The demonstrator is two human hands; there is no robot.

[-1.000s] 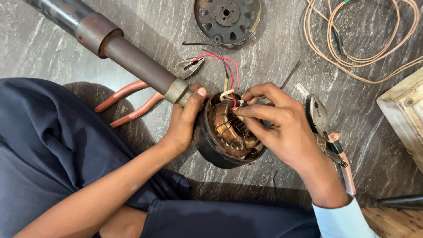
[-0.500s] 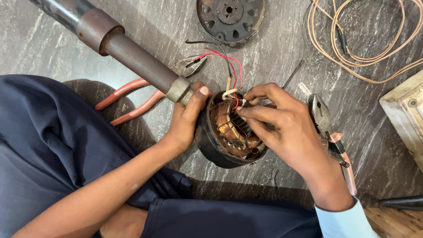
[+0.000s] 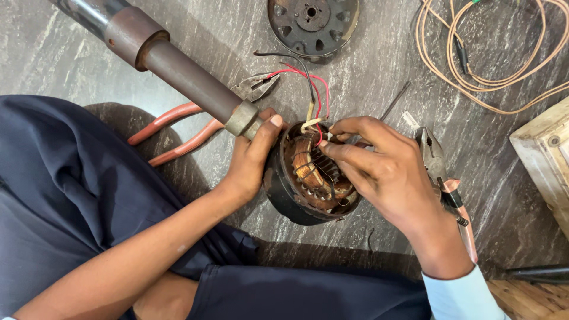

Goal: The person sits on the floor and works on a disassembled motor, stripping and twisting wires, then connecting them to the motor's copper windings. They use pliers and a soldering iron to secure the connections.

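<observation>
A round motor stator [image 3: 308, 178] with copper windings stands on the dark stone floor between my hands. My left hand [image 3: 252, 154] grips its left rim, thumb up against the end of a long metal pipe [image 3: 178, 65]. My right hand [image 3: 379, 166] rests on the right side, its fingertips pinched on the windings near the top, where red and black wires [image 3: 305, 80] come out.
Red-handled pliers [image 3: 201, 118] lie under the pipe at left. A second pair of pliers [image 3: 444, 178] lies by my right wrist. A round motor cover [image 3: 312, 21] sits at the top, coiled tan wire [image 3: 474, 59] at top right, a wooden block [image 3: 545, 154] at right.
Both hands keep their hold on the stator; my right fingers have shifted slightly on the windings. The view has moved a little.
</observation>
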